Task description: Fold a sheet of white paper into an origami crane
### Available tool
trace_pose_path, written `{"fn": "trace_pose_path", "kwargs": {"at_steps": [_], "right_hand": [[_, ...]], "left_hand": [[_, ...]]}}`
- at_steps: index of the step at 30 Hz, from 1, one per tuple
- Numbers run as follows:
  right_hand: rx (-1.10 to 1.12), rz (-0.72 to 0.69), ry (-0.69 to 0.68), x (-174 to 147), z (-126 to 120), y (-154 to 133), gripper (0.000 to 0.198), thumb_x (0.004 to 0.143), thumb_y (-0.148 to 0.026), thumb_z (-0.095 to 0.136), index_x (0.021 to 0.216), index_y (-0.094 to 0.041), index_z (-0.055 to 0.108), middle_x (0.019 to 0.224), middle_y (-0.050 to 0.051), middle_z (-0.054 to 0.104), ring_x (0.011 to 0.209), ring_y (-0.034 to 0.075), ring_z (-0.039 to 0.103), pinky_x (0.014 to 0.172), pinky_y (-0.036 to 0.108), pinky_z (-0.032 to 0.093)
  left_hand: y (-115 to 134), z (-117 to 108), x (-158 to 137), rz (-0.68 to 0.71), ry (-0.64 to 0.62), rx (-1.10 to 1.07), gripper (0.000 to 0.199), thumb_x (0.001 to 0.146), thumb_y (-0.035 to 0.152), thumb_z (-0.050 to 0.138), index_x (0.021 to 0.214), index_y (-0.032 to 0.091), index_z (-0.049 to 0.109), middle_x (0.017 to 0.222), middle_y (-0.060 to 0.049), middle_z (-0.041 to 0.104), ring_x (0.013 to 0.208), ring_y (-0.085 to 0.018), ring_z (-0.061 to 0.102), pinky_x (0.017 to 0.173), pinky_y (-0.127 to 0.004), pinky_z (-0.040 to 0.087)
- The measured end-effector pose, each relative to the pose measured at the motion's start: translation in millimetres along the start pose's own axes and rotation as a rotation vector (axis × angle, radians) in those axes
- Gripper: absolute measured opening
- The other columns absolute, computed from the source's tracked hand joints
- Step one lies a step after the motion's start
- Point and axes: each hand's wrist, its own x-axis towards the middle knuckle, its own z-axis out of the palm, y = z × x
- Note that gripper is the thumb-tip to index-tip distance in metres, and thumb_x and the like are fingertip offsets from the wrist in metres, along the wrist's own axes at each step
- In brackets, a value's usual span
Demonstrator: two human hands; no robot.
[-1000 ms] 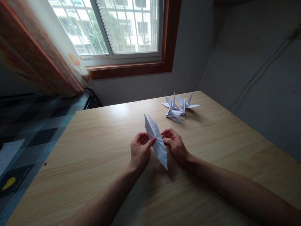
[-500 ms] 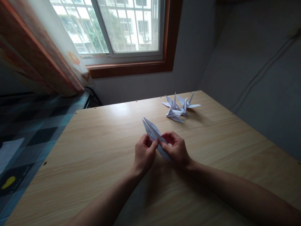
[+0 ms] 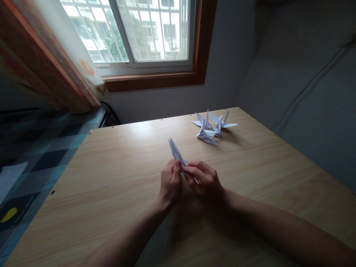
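Note:
A white folded paper (image 3: 175, 151), narrow and pointed at its far end, is held above the table between both hands. My left hand (image 3: 171, 181) is closed on its left side, with the thumb lying along the paper. From the right, my right hand (image 3: 204, 180) pinches the paper's right edge between thumb and fingers. The near part of the paper is hidden by my hands. Beyond them, several white paper cranes (image 3: 207, 134) sit clustered toward the table's far right corner.
The light wooden table (image 3: 116, 174) reaches to a far edge below a barred window (image 3: 152, 33). To the left is a checked cloth (image 3: 52, 159) with a white sheet (image 3: 11, 178) on it. An orange curtain (image 3: 52, 55) hangs at the upper left. A cable (image 3: 303, 89) runs down the right wall.
The folded paper has turned more edge-on and looks narrower. My right hand has shifted its grip, its fingers now over the paper's right edge. The left thumb now points up along the paper.

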Motion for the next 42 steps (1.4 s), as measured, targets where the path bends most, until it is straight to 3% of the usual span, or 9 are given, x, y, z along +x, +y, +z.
{"fn": "trace_pose_path", "kwargs": {"at_steps": [5,11,17,23,27,33,39,42], "right_hand": [[0.023,-0.011,0.027,1,-1,0,0.021,0.097,-0.011,0.044,0.105,-0.020,0.062,0.095,0.008,0.064,0.085,0.025,0.063,0.076,0.035,0.054],[0.018,0.103,0.123,2,0,-3,0.015,0.088,-0.014,0.053,0.100,-0.021,0.058,0.084,0.005,0.061,0.072,0.024,0.061,0.067,0.034,0.054],[0.041,0.180,0.144,-1,1,-5,0.018,0.083,-0.014,0.054,0.098,-0.020,0.062,0.110,0.010,0.051,0.078,0.023,0.059,0.063,0.033,0.054],[0.052,0.155,0.115,3,0,-4,0.022,0.081,-0.012,0.052,0.100,-0.021,0.059,0.085,0.004,0.060,0.072,0.024,0.058,0.066,0.034,0.050],[0.033,0.082,0.092,3,-1,-3,0.022,0.084,-0.009,0.051,0.099,-0.021,0.061,0.099,0.007,0.063,0.087,0.028,0.059,0.078,0.040,0.050],[-0.023,0.082,0.131,-2,0,-1,0.022,0.083,-0.010,0.055,0.098,-0.020,0.067,0.106,0.010,0.053,0.093,0.029,0.057,0.075,0.040,0.053],[-0.123,0.038,0.142,-3,-1,1,0.023,0.079,-0.009,0.060,0.097,-0.023,0.067,0.109,0.009,0.054,0.098,0.031,0.054,0.084,0.046,0.050],[-0.080,0.036,0.127,-2,-2,1,0.022,0.082,-0.010,0.057,0.098,-0.022,0.066,0.109,0.010,0.055,0.097,0.030,0.056,0.080,0.044,0.052]], "left_hand": [[2,-1,-1,-0.038,-0.060,-0.039,0.031,0.090,0.042,0.051,0.072,0.017,0.058,0.066,-0.001,0.057,0.063,-0.015,0.049,0.059,-0.025,0.039],[3,3,-2,-0.097,-0.132,-0.245,0.011,0.080,0.025,0.059,0.085,0.016,0.062,0.079,-0.003,0.066,0.073,-0.018,0.060,0.066,-0.026,0.047],[4,7,-2,-0.156,-0.106,-0.376,0.012,0.074,0.021,0.065,0.084,0.017,0.060,0.080,-0.002,0.067,0.074,-0.017,0.062,0.066,-0.026,0.049],[7,8,-3,-0.156,-0.117,-0.427,0.015,0.075,0.022,0.067,0.087,0.017,0.058,0.074,0.000,0.065,0.066,-0.014,0.061,0.062,-0.024,0.048],[7,7,-4,-0.170,-0.110,-0.449,0.018,0.073,0.019,0.066,0.088,0.017,0.056,0.076,0.000,0.066,0.068,-0.014,0.061,0.062,-0.023,0.048],[10,8,-4,-0.198,-0.091,-0.435,0.019,0.068,0.015,0.063,0.086,0.017,0.056,0.077,-0.001,0.066,0.071,-0.016,0.063,0.064,-0.024,0.049],[12,8,-4,-0.194,-0.086,-0.454,0.019,0.068,0.015,0.062,0.086,0.017,0.057,0.080,-0.001,0.068,0.072,-0.015,0.063,0.064,-0.024,0.049],[10,8,-4,-0.187,-0.086,-0.435,0.018,0.068,0.014,0.062,0.086,0.016,0.057,0.078,-0.001,0.067,0.071,-0.015,0.062,0.064,-0.024,0.049]]}}
